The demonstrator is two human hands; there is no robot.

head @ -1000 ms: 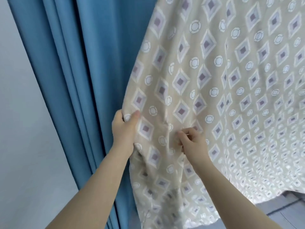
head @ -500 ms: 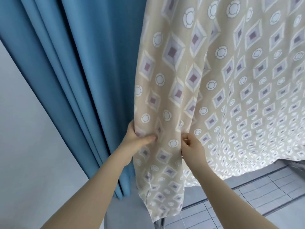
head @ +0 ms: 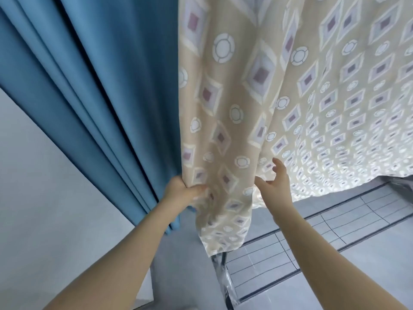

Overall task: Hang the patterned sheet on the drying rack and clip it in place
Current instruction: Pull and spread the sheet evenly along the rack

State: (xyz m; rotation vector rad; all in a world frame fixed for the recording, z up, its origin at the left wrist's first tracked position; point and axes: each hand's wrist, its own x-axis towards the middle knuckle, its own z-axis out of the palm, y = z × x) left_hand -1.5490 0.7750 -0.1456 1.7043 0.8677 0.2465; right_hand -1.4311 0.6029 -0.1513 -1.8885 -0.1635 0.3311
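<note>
Blue curtain (head: 100,90) hangs at the left against a pale wall (head: 33,198); grey floor tiles (head: 357,265) lie below. Patterned sheet (head: 257,97) hangs with its long axis vertical, lower corner pointing down over the drying rack (head: 225,280). Left hand (head: 182,192) pinches the sheet's left edge near the bottom. Right hand (head: 276,185) is spread, fingers straight, just beside the fabric; contact cannot be determined.

soft daylight, perhaps backlit, edges warped
</note>
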